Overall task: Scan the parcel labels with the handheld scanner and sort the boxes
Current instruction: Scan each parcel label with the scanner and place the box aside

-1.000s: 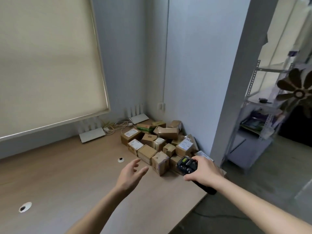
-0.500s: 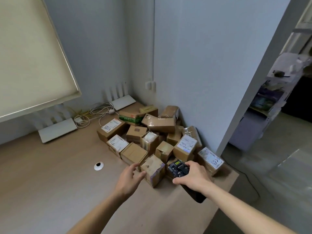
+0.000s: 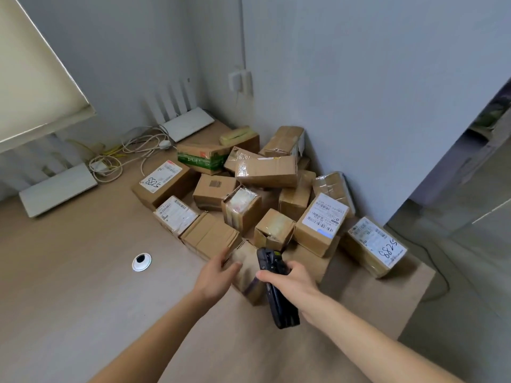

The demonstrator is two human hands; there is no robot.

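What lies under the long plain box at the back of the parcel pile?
The long plain box rests on other cartons, including a tape-wrapped box in front. What lies directly beneath it is covered.

Pile of cardboard parcels [image 3: 265, 172] jammed into the corner of a wooden desk [image 3: 69, 299]. Left hand [image 3: 218, 275] rests on the nearest small box [image 3: 247, 269], right hand [image 3: 293, 281] grips a black handheld scanner [image 3: 276, 288] just beside it. 2 white routers [image 3: 58, 189] and tangled cables [image 3: 132, 150] sit behind the pile.

Black scanner [image 3: 276, 288] upright beside taped brown boxes [image 3: 249, 205] heaped in corner.
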